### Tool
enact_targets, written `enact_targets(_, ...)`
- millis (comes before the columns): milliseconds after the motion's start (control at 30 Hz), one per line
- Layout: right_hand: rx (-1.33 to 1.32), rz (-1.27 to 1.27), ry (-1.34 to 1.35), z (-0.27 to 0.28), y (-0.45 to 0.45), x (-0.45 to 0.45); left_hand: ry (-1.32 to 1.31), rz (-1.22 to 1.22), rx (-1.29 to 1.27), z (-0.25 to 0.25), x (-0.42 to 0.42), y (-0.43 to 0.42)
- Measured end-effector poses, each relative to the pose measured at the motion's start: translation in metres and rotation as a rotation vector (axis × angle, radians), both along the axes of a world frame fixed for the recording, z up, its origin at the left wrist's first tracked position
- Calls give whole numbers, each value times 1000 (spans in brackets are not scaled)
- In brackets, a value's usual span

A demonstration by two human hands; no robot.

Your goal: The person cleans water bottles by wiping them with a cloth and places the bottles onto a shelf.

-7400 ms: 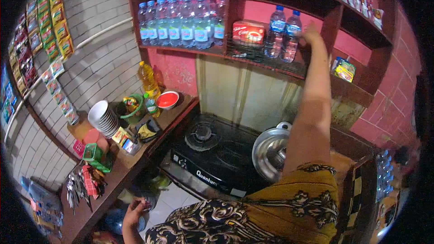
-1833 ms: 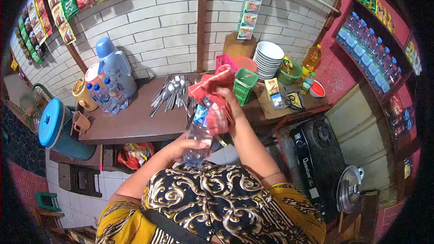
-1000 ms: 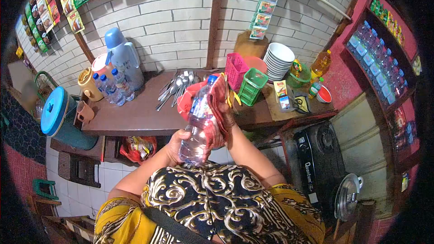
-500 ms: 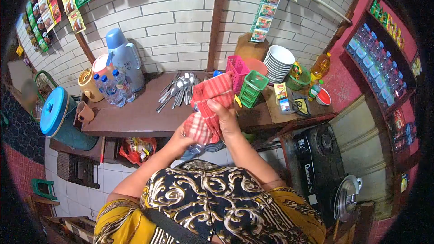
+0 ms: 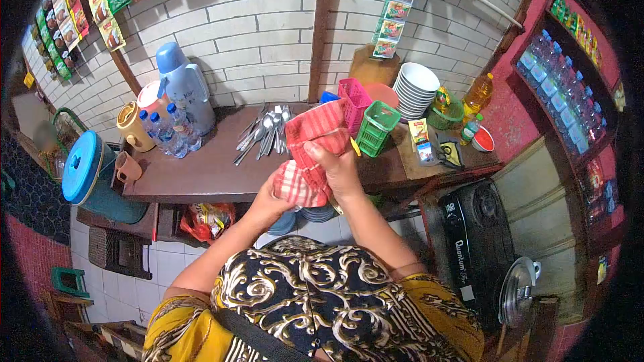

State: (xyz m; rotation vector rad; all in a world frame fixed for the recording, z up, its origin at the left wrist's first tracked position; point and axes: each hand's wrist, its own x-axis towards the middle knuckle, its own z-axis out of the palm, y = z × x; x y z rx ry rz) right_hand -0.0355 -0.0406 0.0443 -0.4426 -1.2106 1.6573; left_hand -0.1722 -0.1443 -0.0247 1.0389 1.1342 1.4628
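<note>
A red checked cloth [image 5: 315, 127] is wrapped round a water bottle held in front of my chest, and hides nearly all of it. The bottle's blue cap [image 5: 329, 97] shows above the cloth. My right hand [image 5: 333, 166] is closed round the cloth and the bottle's upper part, thumb on top. Lower down, my left hand [image 5: 273, 196] grips the cloth-covered lower end. Just beyond the cloth lie metal spoons and forks [image 5: 265, 131] on the brown counter [image 5: 194, 177]. A pink basket [image 5: 353, 102] and a green basket [image 5: 378, 127] stand to the right of the cloth.
Three water bottles [image 5: 176, 131] stand by a blue thermos [image 5: 184, 87] at the left. Stacked white bowls [image 5: 416, 90], an oil bottle [image 5: 479, 95] and sachets [image 5: 419, 137] are at the right. A black stove [image 5: 463, 248] and a lidded pan [image 5: 518, 291] sit lower right.
The cloth, once at the bottle's upper side, now covers most of the bottle. Earlier my right arm reached to the shelf bottles. Since half a second ago, my hands have barely moved.
</note>
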Motion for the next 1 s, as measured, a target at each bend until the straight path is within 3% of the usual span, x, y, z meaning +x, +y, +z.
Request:
enact_targets(100,107,-85,44,0,-11,-8,-267,-36,-61,3,6,2)
enact_targets(133,139,-107,67,2,-15,-8,-389,-199,-184,13,3,0)
enact_targets(200,42,96,70,-14,-4,-4,-690,-662,-134,-14,-16,2)
enact_targets(233,-37,211,102,-14,-5,-1,-613,-409,-332,7,-8,-9)
enact_targets(300,-155,359,191,-23,-3,1,-883,-414,-446,5,-2,-17)
enact_targets(433,-109,353,191,-20,3,3,-890,-526,-397,-4,-2,-12)
enact_targets(467,-36,297,178,-11,5,3,-804,-375,-424,22,8,-11)
enact_targets(533,42,146,94,5,1,11,-389,-257,-202,23,9,2)
enact_targets(567,70,83,54,7,2,12,-287,-157,-27,23,12,7)
enact_targets(667,6,74,71,2,3,11,-72,-47,125,19,21,10)
enact_targets(700,-4,129,114,1,3,11,-197,-141,-64,24,16,7)
enact_targets(800,-98,344,295,-30,8,8,-835,-602,-269,10,-4,1)
enact_targets(900,-199,392,259,-71,20,9,-829,-509,-282,11,4,-3)
enact_targets(1000,-121,350,199,-42,17,15,-758,-418,-341,23,7,-4)
